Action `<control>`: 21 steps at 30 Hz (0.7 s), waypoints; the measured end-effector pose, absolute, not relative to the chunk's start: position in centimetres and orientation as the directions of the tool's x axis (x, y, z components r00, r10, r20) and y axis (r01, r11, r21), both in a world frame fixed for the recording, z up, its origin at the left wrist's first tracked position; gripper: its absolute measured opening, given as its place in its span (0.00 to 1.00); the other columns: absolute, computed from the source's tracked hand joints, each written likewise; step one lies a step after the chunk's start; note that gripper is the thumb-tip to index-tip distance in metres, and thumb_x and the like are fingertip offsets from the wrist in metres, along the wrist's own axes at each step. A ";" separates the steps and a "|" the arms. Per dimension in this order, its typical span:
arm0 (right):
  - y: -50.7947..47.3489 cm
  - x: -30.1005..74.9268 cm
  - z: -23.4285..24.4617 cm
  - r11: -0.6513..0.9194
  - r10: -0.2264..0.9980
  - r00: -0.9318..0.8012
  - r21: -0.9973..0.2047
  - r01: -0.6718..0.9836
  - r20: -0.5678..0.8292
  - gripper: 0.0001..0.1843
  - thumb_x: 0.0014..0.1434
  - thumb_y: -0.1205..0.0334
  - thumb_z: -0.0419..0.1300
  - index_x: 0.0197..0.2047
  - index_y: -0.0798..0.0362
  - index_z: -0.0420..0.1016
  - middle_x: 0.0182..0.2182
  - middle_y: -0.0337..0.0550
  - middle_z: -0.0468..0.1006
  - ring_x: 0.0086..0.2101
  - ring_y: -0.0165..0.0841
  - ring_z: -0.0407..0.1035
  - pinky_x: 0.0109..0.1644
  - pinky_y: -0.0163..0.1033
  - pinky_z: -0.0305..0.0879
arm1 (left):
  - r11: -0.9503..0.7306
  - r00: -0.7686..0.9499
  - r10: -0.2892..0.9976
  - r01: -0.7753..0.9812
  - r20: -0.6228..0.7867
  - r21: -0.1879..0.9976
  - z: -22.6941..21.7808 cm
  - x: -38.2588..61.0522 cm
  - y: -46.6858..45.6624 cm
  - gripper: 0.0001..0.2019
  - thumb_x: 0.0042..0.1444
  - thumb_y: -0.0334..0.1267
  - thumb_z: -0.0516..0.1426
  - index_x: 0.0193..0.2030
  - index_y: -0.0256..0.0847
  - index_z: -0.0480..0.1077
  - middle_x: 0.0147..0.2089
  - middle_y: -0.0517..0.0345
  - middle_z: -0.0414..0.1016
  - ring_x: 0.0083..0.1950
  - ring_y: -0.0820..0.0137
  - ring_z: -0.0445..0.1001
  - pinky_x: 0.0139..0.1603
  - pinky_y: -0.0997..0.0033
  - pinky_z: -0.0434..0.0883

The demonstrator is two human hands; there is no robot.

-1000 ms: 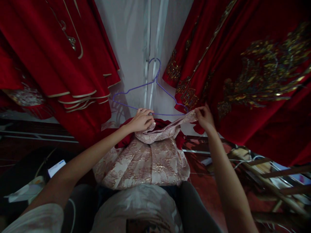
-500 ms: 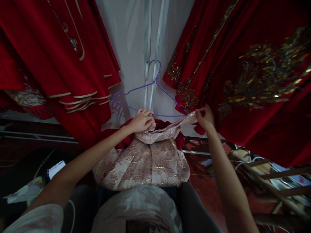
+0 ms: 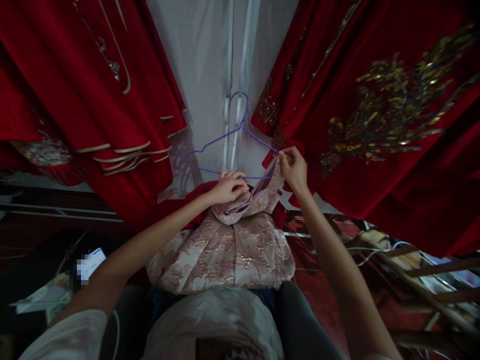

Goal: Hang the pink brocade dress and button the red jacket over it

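A pale pink brocade skirt with gold patterning lies pleated across my lap, its waistband bunched at the top. My left hand grips the waistband at its left part, close to the bottom bar of a purple wire hanger. Farther right, my right hand pinches the waistband's right end, pulled up over the hanger's right corner. The hanger's hook points up against the pale wall. That right corner is covered by the fabric and fingers. Red cloth shows behind the skirt.
Red garments with pale trim hang on the left, and a red garment with gold sequins hangs on the right. A lit phone rests on a dark surface at left. At lower right stands a wooden frame with cables.
My right hand has moved left and slightly up, bringing the waistband's end up over the hanger's right corner. My left hand has shifted slightly right, and the hanger has moved a little right.
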State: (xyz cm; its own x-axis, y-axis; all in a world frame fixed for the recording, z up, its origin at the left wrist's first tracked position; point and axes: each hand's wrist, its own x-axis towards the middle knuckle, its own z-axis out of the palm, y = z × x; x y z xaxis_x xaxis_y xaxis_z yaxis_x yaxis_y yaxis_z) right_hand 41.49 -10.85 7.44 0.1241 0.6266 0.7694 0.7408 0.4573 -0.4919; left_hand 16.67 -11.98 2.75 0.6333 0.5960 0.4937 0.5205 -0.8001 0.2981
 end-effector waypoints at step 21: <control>-11.2 42.7 7.8 0.421 0.741 0.082 -0.556 0.717 0.667 0.20 0.59 0.44 0.53 0.36 0.53 0.74 0.28 0.41 0.76 0.28 0.33 0.67 0.33 0.36 0.61 | -0.199 -0.309 0.737 0.751 0.602 0.629 0.0 0.6 -3.6 0.18 0.59 0.46 0.49 0.40 0.36 0.75 0.37 0.50 0.78 0.37 0.66 0.73 0.37 0.72 0.65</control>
State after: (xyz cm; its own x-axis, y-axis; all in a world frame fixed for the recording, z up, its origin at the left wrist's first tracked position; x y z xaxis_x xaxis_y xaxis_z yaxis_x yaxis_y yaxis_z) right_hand 42.74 -11.24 7.81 0.0824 0.7405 0.6670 0.7172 0.4206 -0.5556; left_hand 0.63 -3.58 -0.03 -0.3088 0.7366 0.6017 0.7511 -0.1993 0.6294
